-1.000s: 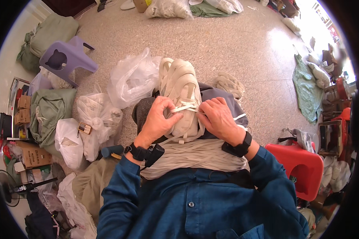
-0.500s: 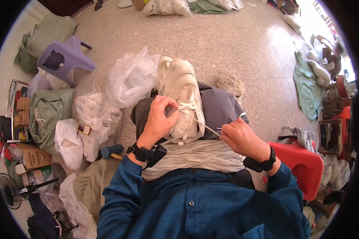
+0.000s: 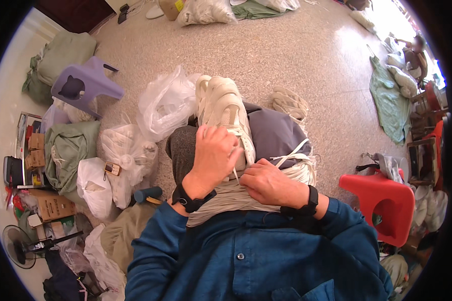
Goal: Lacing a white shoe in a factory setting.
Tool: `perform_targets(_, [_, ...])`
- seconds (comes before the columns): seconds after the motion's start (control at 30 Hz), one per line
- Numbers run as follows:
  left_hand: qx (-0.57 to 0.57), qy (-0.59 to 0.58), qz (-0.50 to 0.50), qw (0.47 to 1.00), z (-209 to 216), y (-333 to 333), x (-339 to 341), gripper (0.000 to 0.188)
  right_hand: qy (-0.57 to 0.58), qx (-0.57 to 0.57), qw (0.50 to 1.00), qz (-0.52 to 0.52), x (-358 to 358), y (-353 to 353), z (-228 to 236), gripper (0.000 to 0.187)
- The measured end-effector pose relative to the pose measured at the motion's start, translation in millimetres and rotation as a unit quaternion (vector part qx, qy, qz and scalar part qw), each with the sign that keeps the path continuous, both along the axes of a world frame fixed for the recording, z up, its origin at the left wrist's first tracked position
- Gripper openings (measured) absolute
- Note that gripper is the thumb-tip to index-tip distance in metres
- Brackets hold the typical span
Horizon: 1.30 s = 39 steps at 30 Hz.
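Note:
A cream shoe upper (image 3: 228,113) lies over my lap, its eyelet row facing me and another upper bunched beside it. My left hand (image 3: 215,155) rests on the near part of it with curled fingers; what the fingertips grip is hidden. A pale shoelace (image 3: 235,173) runs from beneath that hand down to my right hand (image 3: 268,183), whose thumb and fingers are pinched on it. Under both wrists, a thick bundle of off-white laces (image 3: 221,198) lies across my lap, with loose ends (image 3: 299,150) spilling over the grey cloth (image 3: 273,128) on the right.
Clear plastic bags (image 3: 165,103) stand on the floor to the left, near a purple stool (image 3: 88,83). On the right is a red stool (image 3: 376,195). More cream uppers (image 3: 290,104) lie beyond my knee. A small fan (image 3: 22,246) stands at lower left.
My right hand has moved left and closer to the left hand, and the lace that was stretched between them is shorter. My left hand has shifted slightly right over the upper.

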<state>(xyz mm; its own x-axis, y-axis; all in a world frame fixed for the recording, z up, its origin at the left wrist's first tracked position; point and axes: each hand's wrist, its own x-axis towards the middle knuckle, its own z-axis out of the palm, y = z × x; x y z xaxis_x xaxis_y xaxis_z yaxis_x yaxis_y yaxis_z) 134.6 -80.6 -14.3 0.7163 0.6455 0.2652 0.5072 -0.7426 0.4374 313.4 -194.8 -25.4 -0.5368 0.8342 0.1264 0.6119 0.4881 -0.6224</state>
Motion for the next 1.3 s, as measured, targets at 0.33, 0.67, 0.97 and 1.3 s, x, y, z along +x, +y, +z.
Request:
perform_targets(0.33, [0.083,0.037,0.008,0.996,-6,-9,4,0.017,0.077,0.0,0.995,-0.064,1,-8,-5,0.015])
perform_targets(0.67, [-0.335,-0.095,0.016,0.937,13,13,-8,0.022,0.067,0.006,0.994,-0.09,7,-4,-13,0.018])
perform_targets(0.97, [0.018,0.045,0.028,0.998,-5,3,6,0.016,0.069,0.021,0.99,-0.122,8,-2,-9,0.01])
perform_targets(1.3, [0.087,0.013,0.015,0.996,-13,3,19,0.012,0.105,0.05,0.985,-0.13,9,-1,-14,0.009])
